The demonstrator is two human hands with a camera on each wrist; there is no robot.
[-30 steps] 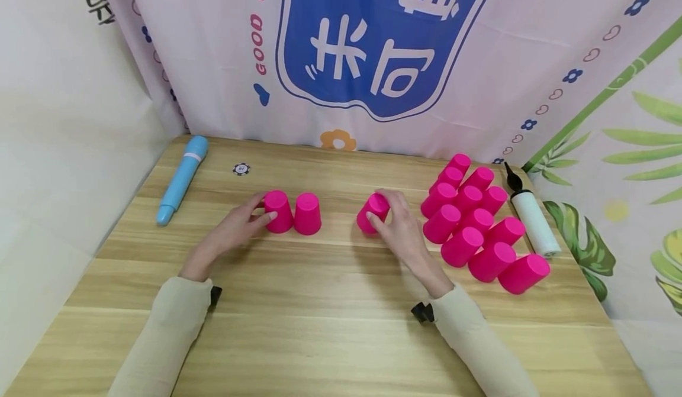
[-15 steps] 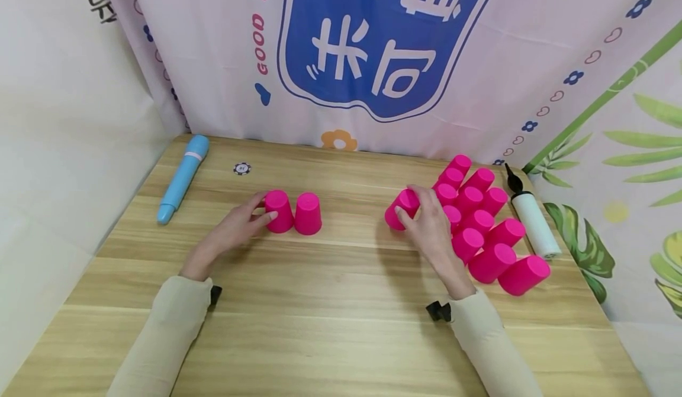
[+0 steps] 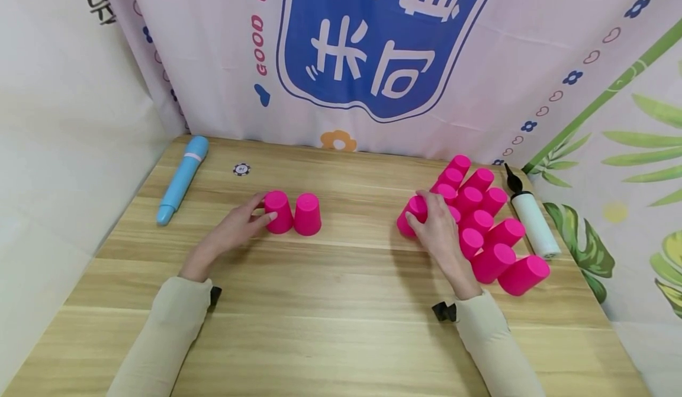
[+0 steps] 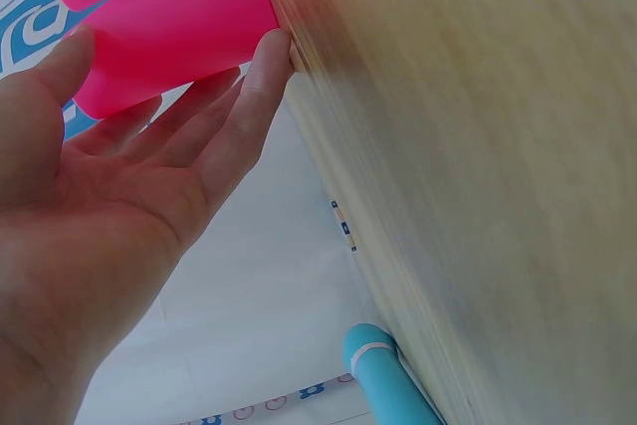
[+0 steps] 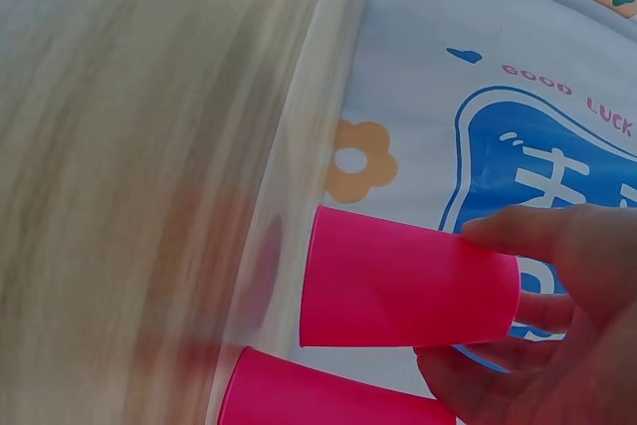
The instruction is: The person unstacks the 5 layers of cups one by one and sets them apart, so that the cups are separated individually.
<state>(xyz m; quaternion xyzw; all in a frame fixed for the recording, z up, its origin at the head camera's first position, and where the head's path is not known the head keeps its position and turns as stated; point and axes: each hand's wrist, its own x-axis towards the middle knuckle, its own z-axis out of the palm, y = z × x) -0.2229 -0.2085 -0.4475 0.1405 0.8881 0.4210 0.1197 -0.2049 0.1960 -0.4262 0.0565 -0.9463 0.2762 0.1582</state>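
Two pink cups stand upside down side by side at the left middle of the table. My left hand (image 3: 234, 228) holds the outer cup (image 3: 282, 210), thumb on its near side and fingers round the far side; in the left wrist view this cup (image 4: 194, 37) has the fingers stretched along it. The inner cup (image 3: 307, 215) stands just to its right. My right hand (image 3: 439, 228) grips another inverted pink cup (image 3: 409, 219) near its top, beside the pink group. In the right wrist view the thumb and fingers pinch the narrow end of that cup (image 5: 398, 286).
Several inverted pink cups, such as the nearest cup (image 3: 524, 276), stand grouped on the right, partly behind my right hand. Beyond them lies a white hand pump (image 3: 535, 225). A blue tube-shaped pump (image 3: 182, 181) and a round chip (image 3: 241, 169) lie at the back left of the table (image 3: 319, 326).
My right hand has moved right with its cup, away from the two left cups and up to the group. The left hand stays where it was on the outer cup.
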